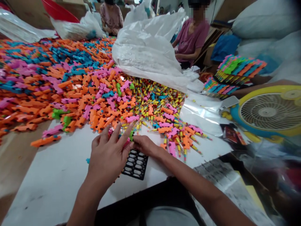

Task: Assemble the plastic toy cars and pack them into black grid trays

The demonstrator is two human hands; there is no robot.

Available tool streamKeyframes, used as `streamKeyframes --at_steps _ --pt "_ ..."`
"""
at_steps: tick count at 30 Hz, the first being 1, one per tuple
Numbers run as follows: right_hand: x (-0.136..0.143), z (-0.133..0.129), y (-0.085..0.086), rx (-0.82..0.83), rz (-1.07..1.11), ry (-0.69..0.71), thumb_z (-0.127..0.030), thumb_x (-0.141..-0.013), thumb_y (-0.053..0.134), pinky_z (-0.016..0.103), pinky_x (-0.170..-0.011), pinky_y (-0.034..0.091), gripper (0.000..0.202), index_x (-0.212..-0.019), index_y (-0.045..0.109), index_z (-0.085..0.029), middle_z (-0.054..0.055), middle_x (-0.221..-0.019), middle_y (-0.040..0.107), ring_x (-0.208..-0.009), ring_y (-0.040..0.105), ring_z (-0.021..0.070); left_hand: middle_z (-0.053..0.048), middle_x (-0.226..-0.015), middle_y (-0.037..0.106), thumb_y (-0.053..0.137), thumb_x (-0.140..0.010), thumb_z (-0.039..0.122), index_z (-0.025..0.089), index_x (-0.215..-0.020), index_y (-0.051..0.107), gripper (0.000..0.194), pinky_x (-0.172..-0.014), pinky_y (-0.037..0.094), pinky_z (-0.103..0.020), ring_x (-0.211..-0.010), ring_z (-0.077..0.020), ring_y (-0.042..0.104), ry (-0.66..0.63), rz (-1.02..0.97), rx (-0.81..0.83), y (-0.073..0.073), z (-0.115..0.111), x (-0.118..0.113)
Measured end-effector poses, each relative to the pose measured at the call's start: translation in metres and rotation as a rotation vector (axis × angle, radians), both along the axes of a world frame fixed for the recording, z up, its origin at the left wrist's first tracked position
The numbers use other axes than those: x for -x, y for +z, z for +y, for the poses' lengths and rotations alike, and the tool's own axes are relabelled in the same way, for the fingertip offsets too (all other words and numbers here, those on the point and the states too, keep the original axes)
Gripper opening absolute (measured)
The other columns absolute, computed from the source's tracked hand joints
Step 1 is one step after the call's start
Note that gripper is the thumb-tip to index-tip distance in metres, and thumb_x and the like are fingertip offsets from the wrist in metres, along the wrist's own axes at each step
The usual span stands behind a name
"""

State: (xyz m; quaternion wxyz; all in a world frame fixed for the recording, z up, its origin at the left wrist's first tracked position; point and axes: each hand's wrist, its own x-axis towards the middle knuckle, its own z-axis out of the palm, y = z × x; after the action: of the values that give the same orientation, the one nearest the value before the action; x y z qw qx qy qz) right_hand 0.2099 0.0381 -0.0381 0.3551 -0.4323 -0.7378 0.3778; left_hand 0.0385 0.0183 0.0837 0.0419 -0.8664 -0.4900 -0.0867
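Observation:
My left hand point(109, 153) is spread palm down over the far part of a black tray point(143, 171) with rows of oval holes. Its fingers are apart and cover several small coloured pieces. Close by its thumb, my right hand point(144, 145) has its fingers pinched together at the tray's far right side. A bit of green plastic point(131, 135) shows at those fingertips, but whatever they grip is mostly hidden. Just beyond the hands lie loose toy cars point(101, 122) in orange and pink. To the right, toy cars with yellow pencil-like sticks point(172, 133) lie in a cluster.
A large heap of toy cars point(47, 94) covers the table's left and back. Short yellow sticks point(152, 94) lie beside a white plastic sack point(145, 50). At right stand a yellow-and-blue fan point(268, 111) and stacked filled trays point(240, 70). Two people point(194, 37) point(111, 17) sit across.

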Motion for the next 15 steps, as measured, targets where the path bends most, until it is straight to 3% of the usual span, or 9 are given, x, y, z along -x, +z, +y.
streamKeyframes --at_steps 3,6,10,12,15 --pt "-0.003 0.008 -0.005 0.061 0.015 0.124 -0.017 -0.081 0.063 0.021 -0.069 0.048 0.001 -0.081 0.063 -0.017 -0.003 -0.079 0.067 -0.076 0.062 0.0148 -0.006 -0.146 0.046 0.038 -0.094 0.041 0.036 -0.140 0.045 0.046 -0.093 0.042 -0.057 -0.133 -0.0428 0.039 -0.023 0.026 0.005 0.000 0.001 0.001" --pt "-0.001 0.008 -0.010 0.091 0.041 0.136 -0.014 -0.079 0.065 0.021 -0.071 0.048 0.004 -0.078 0.064 -0.017 -0.003 -0.078 0.067 -0.078 0.062 0.0148 -0.006 -0.144 0.049 0.039 -0.094 0.038 0.035 -0.134 0.053 0.042 -0.094 0.042 -0.057 -0.134 -0.0421 0.038 -0.039 0.031 0.019 0.000 0.001 0.001" --pt "-0.005 0.004 0.001 0.027 -0.078 0.142 -0.012 -0.081 0.065 0.021 -0.074 0.046 0.008 -0.086 0.065 -0.018 -0.002 -0.086 0.068 -0.080 0.061 0.0138 -0.006 -0.142 0.052 0.040 -0.093 0.038 0.030 -0.127 0.060 0.040 -0.096 0.041 -0.057 -0.134 -0.0410 0.039 -0.008 0.018 0.028 0.002 -0.001 0.001" --pt "-0.016 0.007 0.013 0.000 -0.199 -0.014 -0.018 -0.084 0.064 0.022 -0.075 0.045 0.007 -0.092 0.064 -0.017 0.001 -0.090 0.067 -0.082 0.060 0.0140 -0.006 -0.141 0.053 0.039 -0.094 0.036 0.028 -0.123 0.063 0.038 -0.098 0.040 -0.056 -0.133 -0.0388 0.041 0.021 0.005 0.028 0.002 -0.002 0.001" --pt "-0.038 0.023 0.028 0.059 -0.579 -0.535 -0.031 -0.095 0.050 0.028 -0.079 0.046 0.021 -0.100 0.062 -0.014 0.011 -0.102 0.065 -0.093 0.061 0.0187 -0.006 -0.141 0.053 0.039 -0.094 0.035 0.028 -0.122 0.063 0.038 -0.100 0.038 -0.057 -0.133 -0.0369 0.043 0.026 -0.015 0.017 0.000 -0.001 -0.001"
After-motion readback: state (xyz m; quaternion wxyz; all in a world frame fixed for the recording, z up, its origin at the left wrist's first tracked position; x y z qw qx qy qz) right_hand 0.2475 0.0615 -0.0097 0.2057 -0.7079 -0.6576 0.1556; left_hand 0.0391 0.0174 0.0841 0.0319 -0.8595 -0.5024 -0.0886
